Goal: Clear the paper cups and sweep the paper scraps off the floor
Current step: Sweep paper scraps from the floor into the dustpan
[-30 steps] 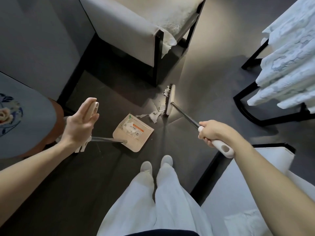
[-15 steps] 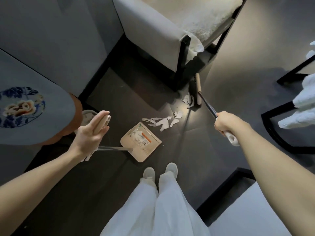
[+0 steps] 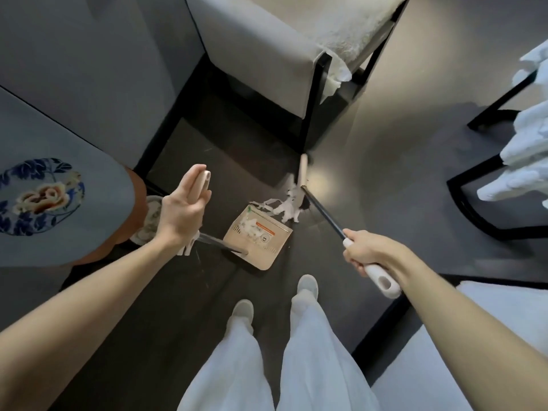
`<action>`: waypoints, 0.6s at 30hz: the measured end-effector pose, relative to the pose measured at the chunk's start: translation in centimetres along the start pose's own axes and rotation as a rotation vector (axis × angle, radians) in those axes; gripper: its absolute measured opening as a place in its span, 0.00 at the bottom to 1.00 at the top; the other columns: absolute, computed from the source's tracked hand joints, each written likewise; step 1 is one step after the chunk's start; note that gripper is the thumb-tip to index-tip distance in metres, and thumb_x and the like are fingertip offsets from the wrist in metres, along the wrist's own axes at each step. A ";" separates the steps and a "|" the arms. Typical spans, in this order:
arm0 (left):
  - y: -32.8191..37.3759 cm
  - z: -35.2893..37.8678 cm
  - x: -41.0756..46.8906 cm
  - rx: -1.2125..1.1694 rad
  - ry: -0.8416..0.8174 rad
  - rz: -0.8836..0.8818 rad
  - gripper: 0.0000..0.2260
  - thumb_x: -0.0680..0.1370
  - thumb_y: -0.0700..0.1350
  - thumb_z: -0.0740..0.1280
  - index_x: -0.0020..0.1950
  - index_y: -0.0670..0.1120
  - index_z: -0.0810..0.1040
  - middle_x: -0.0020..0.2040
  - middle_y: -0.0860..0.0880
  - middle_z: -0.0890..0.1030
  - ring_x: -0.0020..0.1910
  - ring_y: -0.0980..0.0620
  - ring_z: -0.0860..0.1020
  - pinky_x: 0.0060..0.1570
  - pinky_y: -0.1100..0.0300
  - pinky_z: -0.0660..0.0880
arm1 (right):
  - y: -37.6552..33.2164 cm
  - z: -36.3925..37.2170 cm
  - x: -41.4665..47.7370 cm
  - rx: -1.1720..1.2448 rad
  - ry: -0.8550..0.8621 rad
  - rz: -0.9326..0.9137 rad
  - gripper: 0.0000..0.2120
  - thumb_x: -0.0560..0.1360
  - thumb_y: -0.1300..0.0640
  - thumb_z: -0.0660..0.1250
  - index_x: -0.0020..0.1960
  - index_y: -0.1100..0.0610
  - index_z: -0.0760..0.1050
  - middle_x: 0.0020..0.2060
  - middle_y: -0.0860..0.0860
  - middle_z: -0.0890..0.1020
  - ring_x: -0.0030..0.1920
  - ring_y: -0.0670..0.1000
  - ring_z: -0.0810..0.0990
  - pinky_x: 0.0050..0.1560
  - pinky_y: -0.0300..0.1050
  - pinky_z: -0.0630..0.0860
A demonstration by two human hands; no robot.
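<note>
A beige dustpan (image 3: 257, 236) lies on the dark floor in front of my feet, with some white scraps inside it. My left hand (image 3: 181, 210) holds the top of its long upright handle. White paper scraps (image 3: 285, 206) are bunched at the pan's far right lip. The broom head (image 3: 303, 169) stands just behind them, touching the pile. My right hand (image 3: 365, 251) grips the white end of the broom's dark handle (image 3: 323, 214). No paper cup is plainly visible.
A white armchair (image 3: 267, 46) with black legs stands right behind the broom. A round stool with a flower cushion (image 3: 44, 200) is at the left, with a small bin (image 3: 149, 218) under its edge. A black-framed rack of white cloth (image 3: 525, 161) stands right. My feet (image 3: 275, 295) are near the pan.
The broom head has swept toward me and left, bunching the scattered scraps against the dustpan's lip. The dustpan and my left hand have kept their place.
</note>
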State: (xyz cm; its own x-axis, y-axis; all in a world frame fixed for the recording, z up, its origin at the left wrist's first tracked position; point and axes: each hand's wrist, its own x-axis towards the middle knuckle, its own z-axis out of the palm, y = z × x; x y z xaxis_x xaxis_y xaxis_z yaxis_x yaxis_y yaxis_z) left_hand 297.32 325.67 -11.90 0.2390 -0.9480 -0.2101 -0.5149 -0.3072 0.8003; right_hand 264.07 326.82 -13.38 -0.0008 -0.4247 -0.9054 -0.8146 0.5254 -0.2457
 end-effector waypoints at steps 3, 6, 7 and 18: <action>0.1 0.1 0.7 -0.031 -0.040 0.009 0.18 0.80 0.41 0.64 0.65 0.60 0.72 0.43 0.53 0.76 0.30 0.55 0.74 0.27 0.63 0.74 | -1.0 4.2 -2.4 0.072 -0.049 0.018 0.36 0.74 0.65 0.58 0.78 0.46 0.51 0.32 0.55 0.76 0.26 0.50 0.72 0.32 0.44 0.73; 0.1 0.1 1.0 -0.053 -0.103 0.032 0.18 0.80 0.42 0.63 0.65 0.60 0.71 0.46 0.48 0.77 0.33 0.54 0.75 0.29 0.61 0.74 | -1.1 8.3 -5.0 0.175 -0.109 0.038 0.37 0.74 0.66 0.57 0.78 0.44 0.52 0.31 0.54 0.75 0.25 0.49 0.70 0.30 0.42 0.71; -0.1 -0.1 1.0 -0.052 -0.121 0.045 0.18 0.80 0.42 0.63 0.66 0.60 0.70 0.48 0.47 0.77 0.35 0.53 0.76 0.30 0.61 0.73 | -1.0 9.2 -5.9 0.223 -0.125 0.047 0.37 0.74 0.67 0.57 0.78 0.43 0.53 0.28 0.53 0.74 0.24 0.49 0.69 0.28 0.41 0.70; -3.1 -4.2 -3.2 0.008 -0.231 0.101 0.17 0.81 0.42 0.61 0.65 0.61 0.69 0.42 0.47 0.77 0.28 0.53 0.73 0.24 0.61 0.74 | 1.7 11.9 -14.0 0.529 -0.009 0.077 0.33 0.77 0.70 0.58 0.77 0.46 0.58 0.30 0.53 0.70 0.21 0.45 0.65 0.20 0.35 0.65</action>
State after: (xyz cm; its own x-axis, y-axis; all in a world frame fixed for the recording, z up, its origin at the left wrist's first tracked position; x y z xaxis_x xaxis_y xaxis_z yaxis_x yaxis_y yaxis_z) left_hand 301.56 330.02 -11.33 -0.0077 -0.9674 -0.2530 -0.5337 -0.2100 0.8192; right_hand 269.60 342.45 -5.29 -0.0418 -0.3651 -0.9300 -0.4089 0.8555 -0.3175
